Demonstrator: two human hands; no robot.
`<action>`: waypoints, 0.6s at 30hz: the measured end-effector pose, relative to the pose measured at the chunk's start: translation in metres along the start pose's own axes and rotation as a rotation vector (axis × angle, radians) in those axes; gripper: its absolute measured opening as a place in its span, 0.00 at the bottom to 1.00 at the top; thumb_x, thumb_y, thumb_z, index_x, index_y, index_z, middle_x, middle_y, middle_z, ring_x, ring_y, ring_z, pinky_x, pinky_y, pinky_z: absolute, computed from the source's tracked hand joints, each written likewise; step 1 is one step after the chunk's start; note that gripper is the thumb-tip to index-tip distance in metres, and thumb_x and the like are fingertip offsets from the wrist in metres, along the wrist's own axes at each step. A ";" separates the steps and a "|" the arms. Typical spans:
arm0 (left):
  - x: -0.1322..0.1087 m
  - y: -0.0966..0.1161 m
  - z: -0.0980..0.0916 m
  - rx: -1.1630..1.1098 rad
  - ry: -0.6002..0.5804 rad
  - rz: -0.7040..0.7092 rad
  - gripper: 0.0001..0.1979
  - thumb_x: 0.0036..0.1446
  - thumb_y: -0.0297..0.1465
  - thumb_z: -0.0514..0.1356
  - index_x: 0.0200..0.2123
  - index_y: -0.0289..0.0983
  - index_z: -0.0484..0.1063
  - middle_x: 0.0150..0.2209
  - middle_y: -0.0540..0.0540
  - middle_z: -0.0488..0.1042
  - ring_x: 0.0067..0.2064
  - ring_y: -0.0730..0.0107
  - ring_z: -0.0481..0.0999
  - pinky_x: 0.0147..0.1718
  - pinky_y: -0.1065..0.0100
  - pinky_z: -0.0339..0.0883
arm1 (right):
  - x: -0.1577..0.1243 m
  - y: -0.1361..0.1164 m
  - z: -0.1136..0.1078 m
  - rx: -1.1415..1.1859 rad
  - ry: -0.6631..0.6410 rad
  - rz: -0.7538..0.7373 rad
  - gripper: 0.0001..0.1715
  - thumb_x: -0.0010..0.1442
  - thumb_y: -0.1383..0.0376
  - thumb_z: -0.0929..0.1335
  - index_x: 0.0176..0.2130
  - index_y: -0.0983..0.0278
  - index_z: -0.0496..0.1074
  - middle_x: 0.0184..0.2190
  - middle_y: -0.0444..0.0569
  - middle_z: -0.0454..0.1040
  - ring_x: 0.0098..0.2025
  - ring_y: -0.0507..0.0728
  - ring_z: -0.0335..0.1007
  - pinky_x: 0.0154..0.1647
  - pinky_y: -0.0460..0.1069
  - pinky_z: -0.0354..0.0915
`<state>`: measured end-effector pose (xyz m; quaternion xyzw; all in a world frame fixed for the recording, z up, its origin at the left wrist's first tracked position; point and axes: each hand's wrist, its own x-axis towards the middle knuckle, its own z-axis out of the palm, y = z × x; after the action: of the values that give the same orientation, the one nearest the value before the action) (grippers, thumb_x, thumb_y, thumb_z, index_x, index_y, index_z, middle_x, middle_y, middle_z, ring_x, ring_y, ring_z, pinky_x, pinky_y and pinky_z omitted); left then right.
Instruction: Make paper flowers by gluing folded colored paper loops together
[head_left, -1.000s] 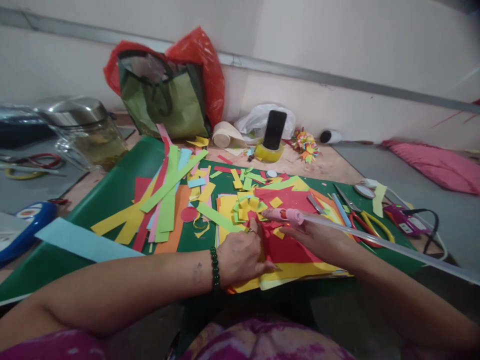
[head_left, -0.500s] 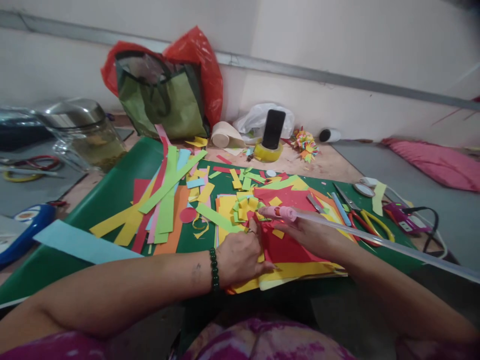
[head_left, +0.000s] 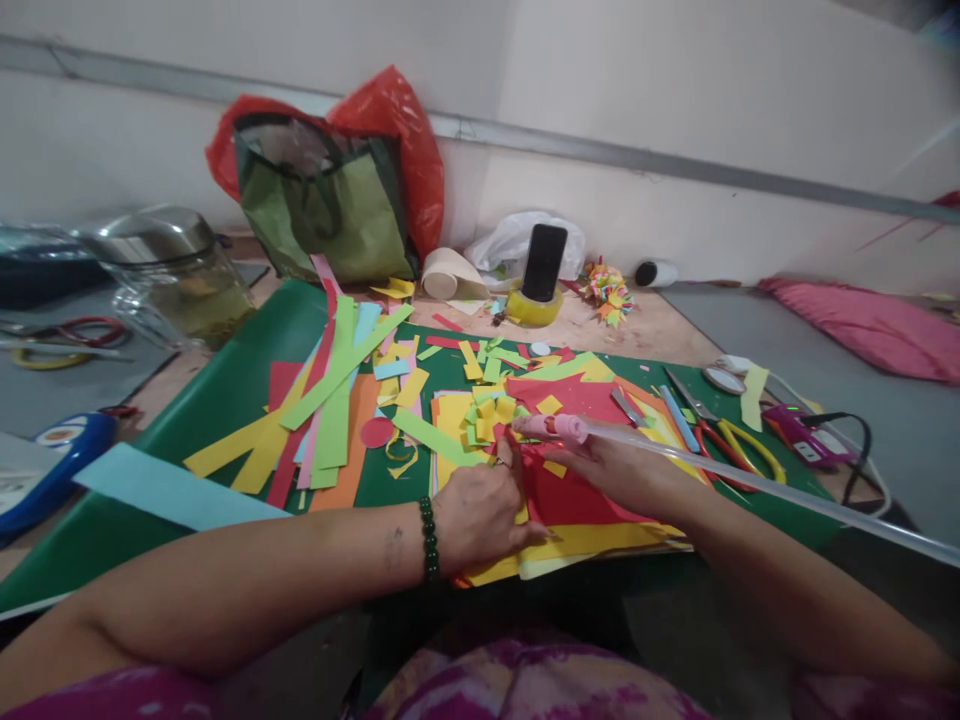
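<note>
My left hand (head_left: pixel 480 510) lies on the stacked coloured paper sheets (head_left: pixel 585 505). Its index finger stretches to the near edge of a yellow-and-green paper flower (head_left: pixel 491 415), its thumb is spread out to the side, and the other fingers look curled. In my right hand (head_left: pixel 630 470) is a pink hot glue gun (head_left: pixel 559 428), its tip beside the flower; a long translucent glue stick (head_left: pixel 750 485) trails from its back. The gun partly covers the right fingers. Small yellow paper squares (head_left: pixel 553 468) lie near the flower.
Paper strips (head_left: pixel 334 400) lie on the green mat (head_left: pixel 247 400) at left. Scissors (head_left: pixel 709 415) and a purple adapter (head_left: pixel 806 435) with cords lie right. Behind are a phone (head_left: pixel 544 262) on a yellow tape roll (head_left: pixel 534 308), a green bag (head_left: pixel 322 210) and a glass jug (head_left: pixel 180 290).
Both hands, the glue gun and the paper flower keep nearly the same positions. The camera view has shifted slightly.
</note>
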<state>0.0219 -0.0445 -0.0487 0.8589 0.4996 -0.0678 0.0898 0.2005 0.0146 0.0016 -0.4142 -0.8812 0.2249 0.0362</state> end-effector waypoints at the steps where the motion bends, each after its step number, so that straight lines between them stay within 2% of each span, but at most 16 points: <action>1: 0.000 0.000 0.000 -0.001 0.001 0.006 0.44 0.59 0.57 0.49 0.60 0.21 0.62 0.55 0.18 0.68 0.42 0.51 0.80 0.34 0.63 0.73 | 0.000 0.000 0.000 0.010 -0.007 -0.004 0.24 0.67 0.58 0.60 0.60 0.53 0.68 0.56 0.45 0.74 0.57 0.60 0.71 0.56 0.54 0.67; 6: -0.001 0.000 -0.002 0.005 -0.006 0.009 0.45 0.59 0.56 0.49 0.61 0.19 0.59 0.57 0.15 0.64 0.43 0.51 0.80 0.36 0.62 0.74 | -0.005 0.003 0.000 -0.003 0.041 0.026 0.25 0.67 0.55 0.60 0.61 0.52 0.67 0.56 0.45 0.74 0.56 0.61 0.71 0.54 0.53 0.68; 10: -0.001 0.000 -0.003 0.013 -0.008 0.015 0.43 0.60 0.55 0.50 0.61 0.20 0.60 0.58 0.16 0.64 0.45 0.51 0.79 0.37 0.62 0.74 | -0.005 0.002 -0.001 -0.034 0.035 0.047 0.24 0.67 0.55 0.60 0.59 0.50 0.69 0.54 0.43 0.75 0.53 0.60 0.74 0.52 0.51 0.69; 14: -0.002 0.001 -0.004 0.012 -0.013 0.001 0.44 0.60 0.55 0.50 0.61 0.18 0.59 0.57 0.16 0.65 0.43 0.51 0.80 0.35 0.63 0.74 | -0.009 0.007 -0.004 -0.016 0.026 0.059 0.23 0.67 0.53 0.60 0.57 0.51 0.71 0.53 0.43 0.76 0.54 0.61 0.73 0.53 0.52 0.68; 18: -0.002 0.001 -0.002 -0.020 -0.005 -0.019 0.46 0.58 0.58 0.49 0.61 0.19 0.59 0.52 0.19 0.71 0.43 0.52 0.80 0.35 0.64 0.73 | -0.018 0.012 -0.013 0.090 0.124 0.069 0.24 0.64 0.50 0.62 0.53 0.53 0.75 0.49 0.47 0.78 0.50 0.63 0.75 0.51 0.56 0.69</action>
<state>0.0215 -0.0458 -0.0464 0.8531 0.5080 -0.0655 0.0991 0.2241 0.0126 0.0102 -0.4554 -0.8515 0.2393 0.1012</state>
